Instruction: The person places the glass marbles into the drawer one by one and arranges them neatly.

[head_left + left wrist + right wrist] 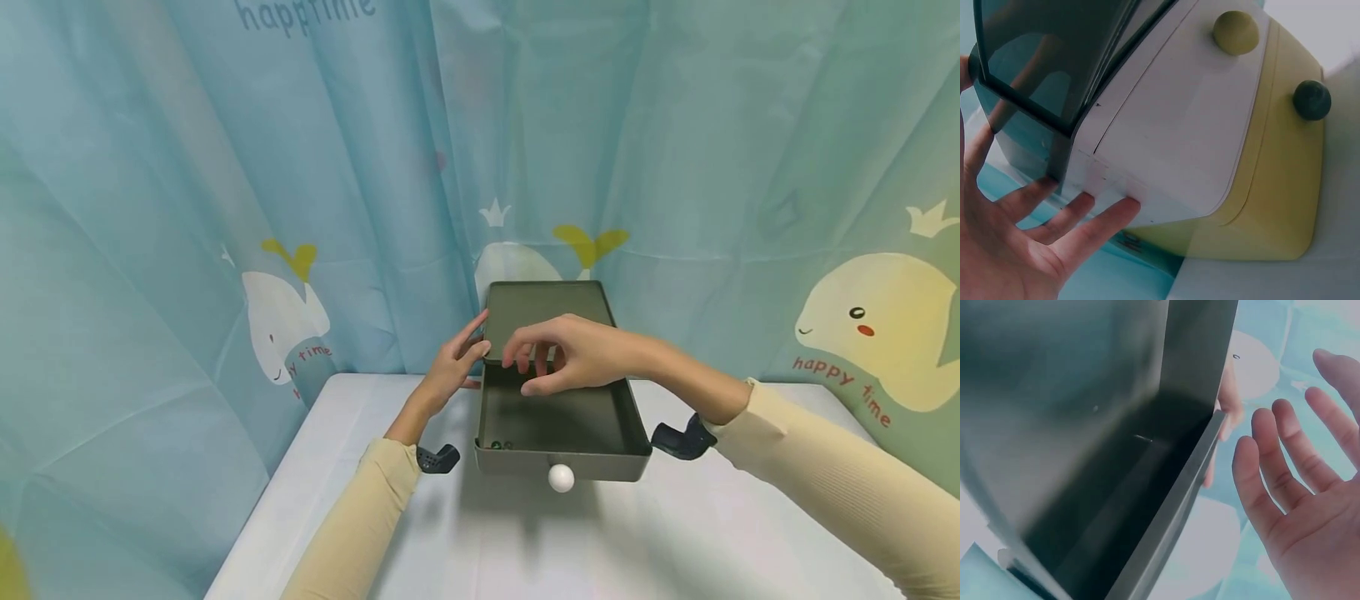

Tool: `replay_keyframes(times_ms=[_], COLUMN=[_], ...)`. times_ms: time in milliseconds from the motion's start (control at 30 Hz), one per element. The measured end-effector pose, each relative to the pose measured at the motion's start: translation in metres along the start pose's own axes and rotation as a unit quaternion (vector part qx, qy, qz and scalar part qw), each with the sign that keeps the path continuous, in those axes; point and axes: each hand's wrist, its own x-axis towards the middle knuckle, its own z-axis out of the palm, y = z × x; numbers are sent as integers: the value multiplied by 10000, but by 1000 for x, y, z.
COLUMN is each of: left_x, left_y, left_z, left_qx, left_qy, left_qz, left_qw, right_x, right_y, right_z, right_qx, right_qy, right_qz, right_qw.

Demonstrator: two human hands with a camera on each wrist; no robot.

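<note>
A small chest of drawers (543, 302) with a dark green top has its top drawer (577, 429) pulled out, a round white knob (561, 477) on its front. My left hand (448, 373) lies along the chest's left side, the thumb at the top edge. In the left wrist view its straight fingers (1100, 228) touch the side by a white drawer (1179, 131). Above the pulled-out drawer hovers my right hand (583, 357), its fingers loosely bent and holding nothing. Small green round things (497, 445) lie in the drawer's front left corner.
Below the white drawer with its yellow knob (1235, 33) sits a yellow drawer (1279, 194) with a dark green knob (1312, 100). The chest stands on a white table (360, 400). Behind it hangs a light blue curtain (360, 167) with whale prints.
</note>
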Motion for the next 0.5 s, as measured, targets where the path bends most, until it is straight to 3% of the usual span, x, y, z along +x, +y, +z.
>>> replay_keyframes(times_ms=[500], left_x=[-1], left_y=[-1], left_z=[0], left_qx=[-63], left_qy=[-68], left_qz=[25], left_qw=[10000], right_x=[-48], right_y=[-3], right_z=[-3], right_qx=[242], right_qy=[356], right_qz=[-91], right_qw=[9990])
